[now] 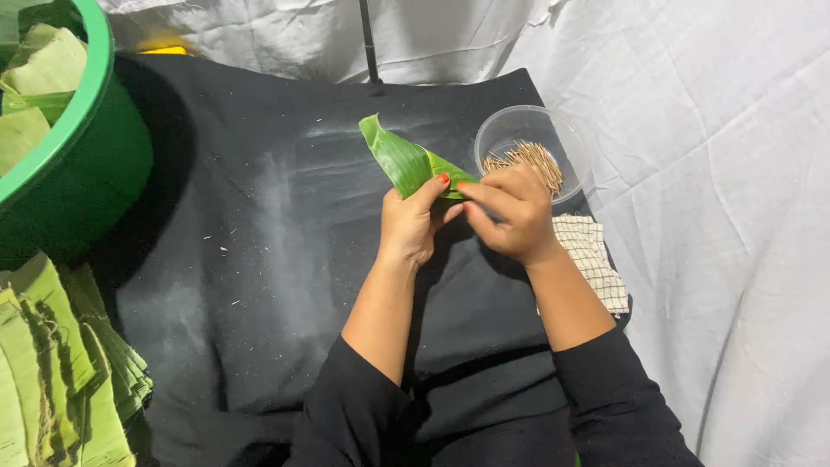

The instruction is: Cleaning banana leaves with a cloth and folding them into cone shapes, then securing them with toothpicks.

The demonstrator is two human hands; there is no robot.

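- White cloth (735, 216) drapes the backdrop and the whole right side; black cloth (285, 259) covers the work surface in front of you, dusted with pale specks and smears.
- Green tub (95, 164) sits at far left, well apart from your hands, with folded leaf pieces inside.
- Stack of cut leaf strips (60, 380) lies at lower left, tied with twine, also well away.
- Folded banana leaf (402, 160) is the piece in hand. It is held above the black cloth, near its far edge, just left of the clear bowl.
- Leaf long axis runs diagonally: free tip points up-left, away from you; the pinched end points down-right, toward your right hand. Folded crease runs along that same line.
- Checked cloth (592, 259) lies just under and beside your right wrist.
- Clear plastic bowl (536, 143) holds thin wooden picks (527, 160); it is just beyond your right hand, nearly touching.
- Your left hand (411, 225) is closed on the leaf's lower end, thumb pressed on top.
- Your right hand (510, 212) is nearly closed, fingertips pinched together against the same end of the leaf. Cannot tell whether it holds a pick.
- Both hands meet at the leaf's near end; right hand is the one nearer the bowl.
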